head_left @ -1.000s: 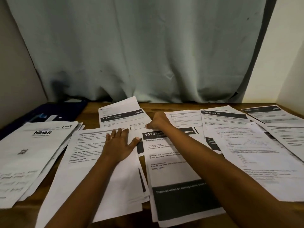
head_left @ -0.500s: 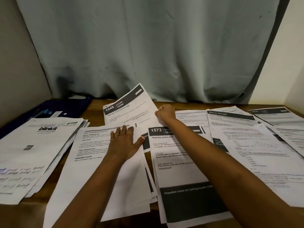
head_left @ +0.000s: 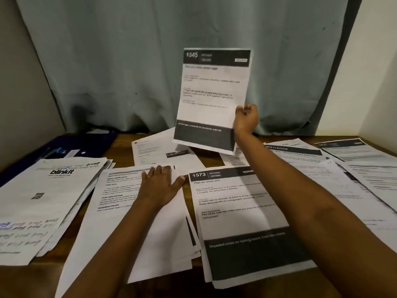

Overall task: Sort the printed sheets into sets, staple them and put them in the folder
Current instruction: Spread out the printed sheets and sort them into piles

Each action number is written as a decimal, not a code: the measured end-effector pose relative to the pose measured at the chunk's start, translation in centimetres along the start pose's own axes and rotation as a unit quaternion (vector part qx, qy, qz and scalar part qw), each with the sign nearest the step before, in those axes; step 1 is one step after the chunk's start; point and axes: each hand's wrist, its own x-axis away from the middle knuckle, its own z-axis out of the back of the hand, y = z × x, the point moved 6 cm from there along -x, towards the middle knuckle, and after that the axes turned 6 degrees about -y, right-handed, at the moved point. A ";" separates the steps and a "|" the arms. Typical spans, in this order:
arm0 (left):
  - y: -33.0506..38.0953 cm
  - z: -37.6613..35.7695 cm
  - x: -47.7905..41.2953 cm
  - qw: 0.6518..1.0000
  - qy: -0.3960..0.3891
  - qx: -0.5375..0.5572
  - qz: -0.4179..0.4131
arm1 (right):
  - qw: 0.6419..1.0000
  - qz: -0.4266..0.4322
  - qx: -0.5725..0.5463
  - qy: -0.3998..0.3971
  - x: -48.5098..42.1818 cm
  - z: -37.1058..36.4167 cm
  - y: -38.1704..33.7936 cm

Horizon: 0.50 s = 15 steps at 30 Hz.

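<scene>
Head view: our right hand pinches sheet 1345 at its right edge, holding it upright above the far side of the table. Our left hand lies flat, fingers straight, on a pile beside sheet 1573. The blue folder sits far left. We judge the single sheet light and floppy; gripping near mid-edge should limit drooping and creasing.

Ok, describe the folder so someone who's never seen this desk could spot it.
Start at the wooden table in front of the grey curtain and go to its far left corner. The folder lies flat there, behind the blinkit stack; it is the only dark blue thing among white sheets.
</scene>
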 end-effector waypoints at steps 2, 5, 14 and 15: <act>1.3 0.7 0.4 1.000 0.009 0.012 -0.006 | 1.000 -0.012 -0.012 0.016 -1.0 2.5 -0.5; 4.6 1.6 0.9 0.998 0.010 0.031 -0.057 | 0.998 -0.046 -0.007 0.043 -2.2 7.2 -0.2; 19.0 -0.7 4.4 0.973 -0.001 0.070 -0.222 | 0.978 -0.055 0.184 0.078 -3.5 24.5 -0.1; 20.5 -1.4 4.9 0.970 -0.011 0.071 -0.231 | 0.976 -0.056 0.194 0.084 -3.7 26.6 -0.2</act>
